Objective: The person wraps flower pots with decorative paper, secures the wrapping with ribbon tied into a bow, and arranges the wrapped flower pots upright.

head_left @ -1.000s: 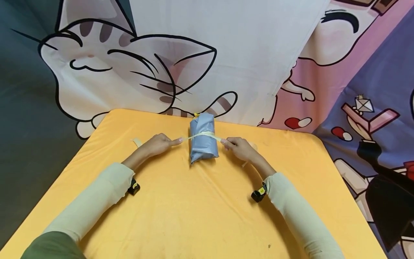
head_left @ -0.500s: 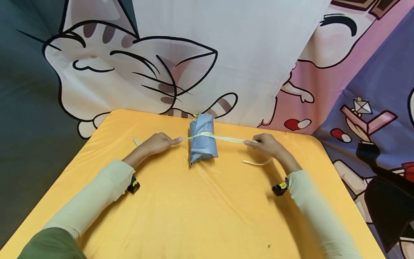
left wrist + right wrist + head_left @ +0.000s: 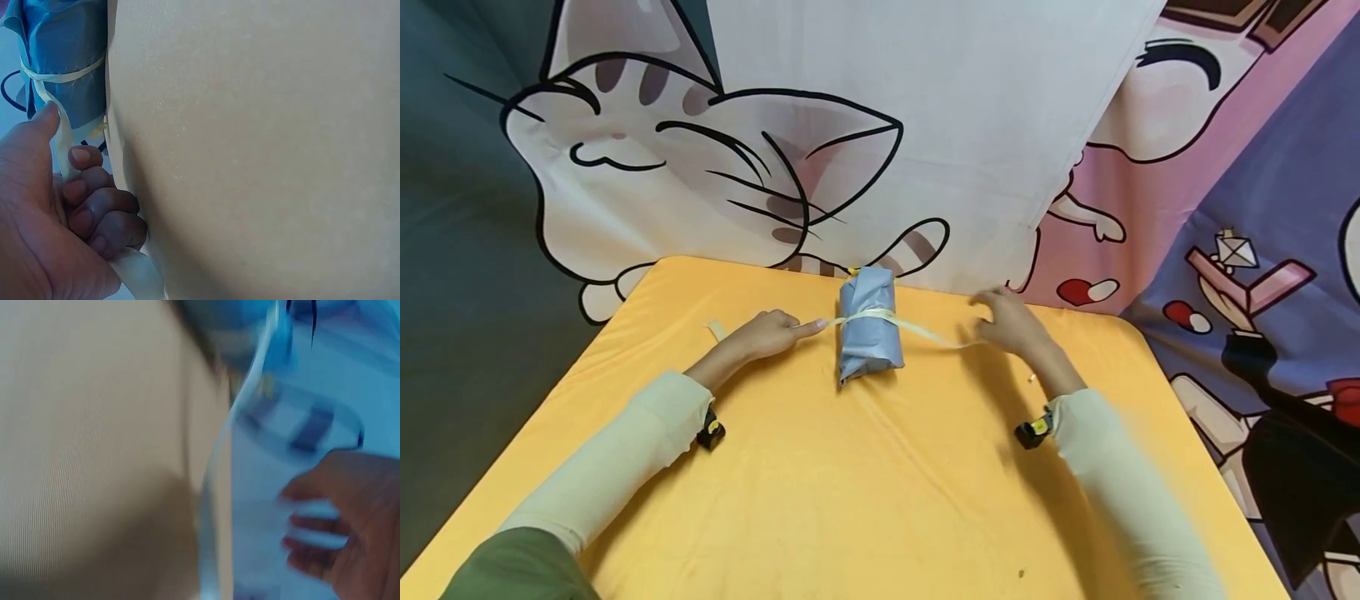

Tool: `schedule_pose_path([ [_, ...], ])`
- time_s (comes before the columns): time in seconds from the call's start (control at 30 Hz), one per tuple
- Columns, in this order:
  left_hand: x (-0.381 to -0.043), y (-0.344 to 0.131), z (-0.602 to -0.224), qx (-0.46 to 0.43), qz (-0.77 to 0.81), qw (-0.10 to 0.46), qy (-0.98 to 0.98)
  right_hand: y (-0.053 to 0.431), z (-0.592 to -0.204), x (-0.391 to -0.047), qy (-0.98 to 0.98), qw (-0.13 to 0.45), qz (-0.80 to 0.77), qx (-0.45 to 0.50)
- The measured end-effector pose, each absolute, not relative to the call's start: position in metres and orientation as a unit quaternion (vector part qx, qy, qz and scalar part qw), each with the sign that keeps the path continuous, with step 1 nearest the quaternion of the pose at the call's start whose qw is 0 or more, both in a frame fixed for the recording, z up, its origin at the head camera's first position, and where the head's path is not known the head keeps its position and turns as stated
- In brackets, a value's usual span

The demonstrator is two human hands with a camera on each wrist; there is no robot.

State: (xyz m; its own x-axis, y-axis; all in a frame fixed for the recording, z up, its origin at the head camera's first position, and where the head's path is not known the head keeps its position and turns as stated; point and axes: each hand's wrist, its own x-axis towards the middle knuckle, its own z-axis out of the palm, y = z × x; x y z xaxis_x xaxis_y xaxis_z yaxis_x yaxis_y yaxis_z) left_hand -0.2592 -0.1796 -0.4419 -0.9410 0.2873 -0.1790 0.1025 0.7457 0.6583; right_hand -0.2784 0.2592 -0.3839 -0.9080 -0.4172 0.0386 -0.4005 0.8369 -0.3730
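Note:
A parcel in blue-grey wrapping (image 3: 868, 342) lies toward the back of the table, with a pale ribbon (image 3: 874, 314) crossed round its middle. My left hand (image 3: 769, 332) grips one ribbon end; in the left wrist view (image 3: 94, 212) its fingers curl round the strip and a tail hangs out below. The other ribbon end slants down to the right from the parcel. Above that end my right hand (image 3: 1011, 321) is raised with its fingers spread and apart from the ribbon. The right wrist view is blurred; there the loose ribbon (image 3: 219, 450) runs well left of the fingers.
A yellow cloth covers the table (image 3: 820, 483). Behind it hangs a white curtain (image 3: 985, 125) with a cartoon cat, and pink and blue printed fabric stands at the right. A black object (image 3: 1292, 475) stands beyond the table's right edge. Small yellow bits show behind the parcel.
My right hand first drew its ribbon end out to the right, then let go and rose; that end now sags. My left hand has stayed in place, still gripping its end.

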Motion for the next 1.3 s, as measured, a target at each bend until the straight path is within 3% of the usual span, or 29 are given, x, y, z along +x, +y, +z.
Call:
schedule_pose_path([
  [0.1, -0.259, -0.180, -0.443, 0.103, 0.344, 0.134, 0.924, 0.207, -0.380, -0.272, 0.928, -0.013, -0.258, -0.270],
  [0.33, -0.258, -0.182, -0.440, 0.113, 0.352, 0.141, 0.918, 0.140, -0.388, -0.264, 0.897, 0.022, -0.260, -0.357],
  [0.6, -0.260, -0.172, -0.429, 0.151, 0.350, 0.122, 0.916, 0.137, -0.399, -0.262, 0.905, 0.017, -0.243, -0.349],
  [0.77, -0.267, -0.162, -0.428, 0.169, 0.414, 0.164, 0.879, 0.135, -0.399, -0.263, 0.907, 0.024, -0.237, -0.346],
  [0.97, -0.270, -0.158, -0.424, 0.096, 0.574, 0.199, 0.788, 0.133, -0.397, -0.262, 0.909, 0.036, -0.239, -0.339],
  [1.3, -0.267, -0.160, -0.408, 0.046, 0.534, 0.214, 0.816, 0.133, -0.396, -0.262, 0.912, 0.037, -0.236, -0.334],
])
